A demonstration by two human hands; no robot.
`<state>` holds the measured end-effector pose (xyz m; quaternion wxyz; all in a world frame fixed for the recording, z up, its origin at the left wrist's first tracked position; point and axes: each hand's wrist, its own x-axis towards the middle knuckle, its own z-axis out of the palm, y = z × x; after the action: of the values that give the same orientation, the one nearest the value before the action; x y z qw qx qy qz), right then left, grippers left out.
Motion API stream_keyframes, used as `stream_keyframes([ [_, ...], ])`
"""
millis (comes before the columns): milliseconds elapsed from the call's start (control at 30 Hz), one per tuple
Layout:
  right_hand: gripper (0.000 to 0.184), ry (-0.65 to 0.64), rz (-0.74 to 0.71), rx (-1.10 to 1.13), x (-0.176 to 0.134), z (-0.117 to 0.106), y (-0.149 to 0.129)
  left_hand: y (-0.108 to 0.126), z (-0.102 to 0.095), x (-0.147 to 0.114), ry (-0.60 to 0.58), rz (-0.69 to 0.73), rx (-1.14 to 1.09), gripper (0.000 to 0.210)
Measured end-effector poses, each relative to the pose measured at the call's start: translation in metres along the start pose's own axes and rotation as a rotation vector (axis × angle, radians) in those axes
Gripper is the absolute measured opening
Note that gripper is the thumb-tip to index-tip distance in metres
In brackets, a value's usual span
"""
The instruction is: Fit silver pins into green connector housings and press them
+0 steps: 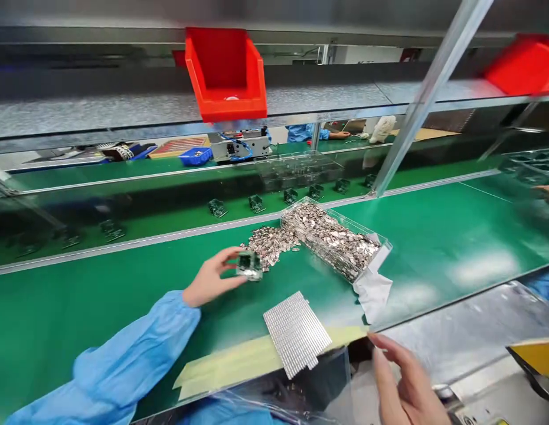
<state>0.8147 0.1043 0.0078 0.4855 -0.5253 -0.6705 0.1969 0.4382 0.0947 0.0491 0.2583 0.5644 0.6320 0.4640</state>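
dark green and clear, a small boxy part (248, 265) is pinched in the left hand (212, 278) over the green belt (101, 283); it is judged light, stiff, perhaps brittle, best gripped by opposite sides. the right hand (405, 381) is held with fingertips nearly meeting; whether anything is gripped cannot be told. between the hands, a ribbed silver sheet (296, 333) is laid; metal pieces (270, 242) are heaped beyond.

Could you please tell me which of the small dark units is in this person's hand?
The held unit is in the left hand, nearer than the metal rail; the lined-up units stand beyond that rail, untouched.
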Motion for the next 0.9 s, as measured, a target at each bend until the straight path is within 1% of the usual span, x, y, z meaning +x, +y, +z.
stream_keyframes([
  [67,0.024,-0.151,-0.115,0.082,0.026,0.028,-0.008,-0.041,-0.038,0.001,0.338,-0.112,0.066,0.064],
  [133,0.025,-0.274,-0.187,0.085,0.053,0.058,-0.013,-0.080,-0.073,0.007,0.665,-0.169,0.136,0.064],
  [167,0.027,-0.315,-0.202,0.075,0.067,0.074,-0.014,-0.098,-0.088,0.014,0.802,-0.181,0.164,0.064],
  [200,0.029,-0.348,-0.214,0.055,0.080,0.091,-0.014,-0.114,-0.102,0.021,0.907,-0.183,0.187,0.064],
  [233,0.032,-0.365,-0.229,0.022,0.093,0.108,-0.014,-0.128,-0.114,0.030,0.984,-0.176,0.200,0.064],
  [267,0.035,-0.371,-0.244,-0.025,0.106,0.125,-0.013,-0.140,-0.125,0.040,1.027,-0.167,0.203,0.064],
  [333,0.042,-0.372,-0.273,-0.133,0.129,0.157,-0.008,-0.157,-0.141,0.061,1.022,-0.149,0.199,0.065],
  [400,0.048,-0.370,-0.295,-0.205,0.144,0.182,-0.003,-0.167,-0.151,0.082,0.989,-0.163,0.222,0.067],
  [500,0.053,-0.332,-0.338,-0.325,0.154,0.203,0.009,-0.178,-0.166,0.109,0.934,-0.227,0.310,0.069],
  [567,0.052,-0.312,-0.380,-0.392,0.157,0.208,0.020,-0.188,-0.179,0.123,0.896,-0.255,0.346,0.069],
  [667,0.052,-0.350,-0.379,-0.342,0.163,0.207,0.034,-0.205,-0.194,0.134,0.841,-0.263,0.357,0.067],
  [733,0.053,-0.387,-0.332,-0.300,0.165,0.202,0.038,-0.212,-0.197,0.135,0.798,-0.261,0.357,0.064],
  [800,0.054,-0.412,-0.277,-0.270,0.166,0.198,0.041,-0.216,-0.195,0.133,0.769,-0.249,0.363,0.065],
  [867,0.051,-0.432,-0.250,-0.264,0.167,0.193,0.043,-0.216,-0.194,0.126,0.771,-0.225,0.387,0.071],
  [900,0.049,-0.422,-0.256,-0.268,0.168,0.192,0.044,-0.216,-0.197,0.120,0.791,-0.212,0.408,0.075],
])
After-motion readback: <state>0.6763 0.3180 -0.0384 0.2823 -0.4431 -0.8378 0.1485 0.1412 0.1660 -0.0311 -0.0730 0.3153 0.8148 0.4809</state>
